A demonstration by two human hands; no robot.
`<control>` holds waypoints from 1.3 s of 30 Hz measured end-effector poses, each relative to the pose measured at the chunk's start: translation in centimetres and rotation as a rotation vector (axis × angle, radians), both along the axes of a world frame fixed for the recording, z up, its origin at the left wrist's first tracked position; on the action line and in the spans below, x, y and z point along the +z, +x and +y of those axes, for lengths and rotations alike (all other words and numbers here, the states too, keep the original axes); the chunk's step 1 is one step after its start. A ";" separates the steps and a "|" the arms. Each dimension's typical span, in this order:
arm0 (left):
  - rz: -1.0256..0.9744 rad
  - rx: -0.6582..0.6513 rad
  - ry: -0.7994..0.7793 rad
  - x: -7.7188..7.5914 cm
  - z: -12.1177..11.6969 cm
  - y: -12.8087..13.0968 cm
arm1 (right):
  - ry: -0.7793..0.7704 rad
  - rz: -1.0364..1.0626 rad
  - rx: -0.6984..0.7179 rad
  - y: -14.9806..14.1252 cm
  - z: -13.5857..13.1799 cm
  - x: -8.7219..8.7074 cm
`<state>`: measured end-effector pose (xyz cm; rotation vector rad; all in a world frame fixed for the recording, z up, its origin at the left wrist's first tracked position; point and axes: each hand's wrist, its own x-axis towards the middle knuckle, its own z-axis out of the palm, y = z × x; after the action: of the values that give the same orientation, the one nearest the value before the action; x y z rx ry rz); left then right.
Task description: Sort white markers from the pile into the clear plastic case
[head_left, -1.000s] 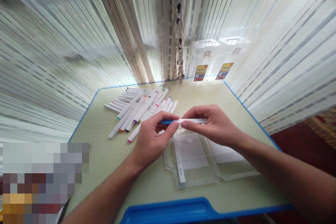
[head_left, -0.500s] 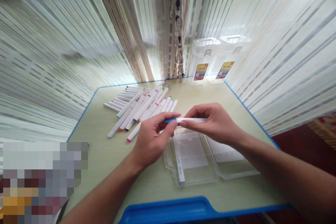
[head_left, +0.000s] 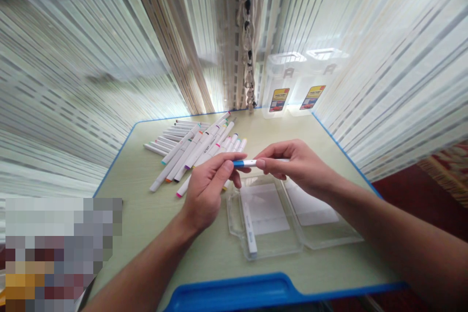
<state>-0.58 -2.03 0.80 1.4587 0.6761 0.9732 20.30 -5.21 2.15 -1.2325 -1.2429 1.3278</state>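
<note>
Between my hands, above the table, is a white marker (head_left: 250, 163) with a blue end, held nearly level. My left hand (head_left: 207, 187) pinches the blue end between thumb and fingers. The white barrel is gripped by my right hand (head_left: 296, 165), whose fingers hide part of it. Below them a clear plastic case (head_left: 278, 252) lies opened flat, with white sheets showing in both halves. One white marker (head_left: 250, 234) lies along the left side of the case. To the left, a loose pile of markers (head_left: 195, 148) with coloured ends is spread on the table.
Two clear cases with yellow labels (head_left: 280, 99) stand at the back right against the striped curtain (head_left: 91, 58). A string of beads (head_left: 249, 58) hangs behind the table (head_left: 135, 224). A blue raised rim (head_left: 234, 290) runs along the front edge.
More of the blue end now shows, as my left thumb and fingers have shifted left along it. My right hand has moved slightly, still holding the barrel.
</note>
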 end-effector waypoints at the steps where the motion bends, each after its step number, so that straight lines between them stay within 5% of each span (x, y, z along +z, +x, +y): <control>1: 0.013 0.019 0.010 0.1 0.0 0.0 | -0.010 0.033 0.001 0.0 0.0 -0.1; 9: 0.117 0.130 0.018 0.9 0.1 0.4 | -0.042 0.200 0.014 0.0 0.1 -0.5; 28: -0.254 0.211 -0.210 0.4 1.1 0.0 | 0.014 0.401 -0.047 0.0 -0.2 0.4; 39: -0.318 0.121 -0.182 0.8 0.5 0.0 | -0.014 0.432 -0.207 0.1 0.3 0.2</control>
<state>-0.59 -1.56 1.58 1.0836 0.6062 1.1748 20.38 -4.95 2.31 -0.9844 -0.7815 1.3592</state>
